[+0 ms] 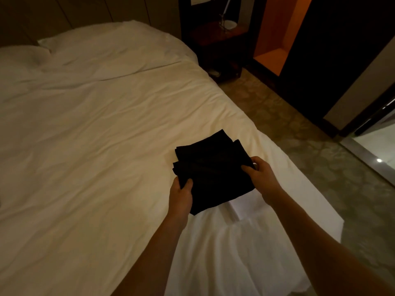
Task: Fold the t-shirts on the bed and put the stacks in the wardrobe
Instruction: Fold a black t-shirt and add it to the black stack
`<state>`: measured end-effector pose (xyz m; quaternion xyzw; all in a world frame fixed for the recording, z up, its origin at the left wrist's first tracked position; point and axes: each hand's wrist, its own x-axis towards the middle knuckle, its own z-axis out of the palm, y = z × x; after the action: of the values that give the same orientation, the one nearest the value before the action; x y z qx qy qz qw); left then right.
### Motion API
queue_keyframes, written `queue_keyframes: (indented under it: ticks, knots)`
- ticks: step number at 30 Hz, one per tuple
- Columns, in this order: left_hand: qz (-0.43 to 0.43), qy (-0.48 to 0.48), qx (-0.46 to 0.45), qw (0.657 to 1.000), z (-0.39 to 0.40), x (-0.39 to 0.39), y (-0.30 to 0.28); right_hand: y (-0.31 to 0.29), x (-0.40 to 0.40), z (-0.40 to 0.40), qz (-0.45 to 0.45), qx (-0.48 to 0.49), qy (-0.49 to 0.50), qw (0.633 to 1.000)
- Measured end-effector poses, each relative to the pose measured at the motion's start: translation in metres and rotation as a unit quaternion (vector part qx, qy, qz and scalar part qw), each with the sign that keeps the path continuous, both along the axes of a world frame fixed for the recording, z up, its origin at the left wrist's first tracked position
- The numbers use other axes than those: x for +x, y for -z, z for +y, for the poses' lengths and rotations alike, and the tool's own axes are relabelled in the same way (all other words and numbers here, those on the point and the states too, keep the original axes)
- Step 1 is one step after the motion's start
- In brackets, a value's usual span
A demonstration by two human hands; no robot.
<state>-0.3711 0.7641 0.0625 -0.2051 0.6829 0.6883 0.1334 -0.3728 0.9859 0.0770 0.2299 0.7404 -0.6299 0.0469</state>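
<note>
Head view: both forearms are reaching forward and down over the near right part of the bed [89, 129]. The left hand [181, 194] is gripping the left edge of the stack of black t-shirts [210, 169], thumb lying on top of the cloth, fingers curling under it and hidden from sight. The right hand [259, 175] is gripping the right edge, thumb pressing on top, fingers [256, 160] curling round the far side of the fabric. The stack is sitting between the two hands, close to the bed's right edge, over the white sheet; whether it is resting on the sheet or being held just above it cannot be told.

Count: one stack, folded; the layers are too dark to count. Two hands, both on it. One bed. Beyond the bed, one dark nightstand [218, 45] is carrying one lamp [228, 18]. One orange-lit niche [275, 39] is showing to its right.
</note>
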Motion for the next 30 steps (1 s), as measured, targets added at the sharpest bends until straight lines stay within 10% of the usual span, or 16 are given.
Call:
queue_keyframes:
  ticks: [16,30]
  knots:
    - [0.011,-0.014,-0.213,0.977,0.049,-0.178,0.110,0.121,-0.206,0.040,-0.056,0.105,-0.070,0.990]
    - [0.020,0.209,-0.396,0.894,0.040,-0.196,0.173,0.179,-0.228,0.041,-0.098,0.334,-0.161,0.924]
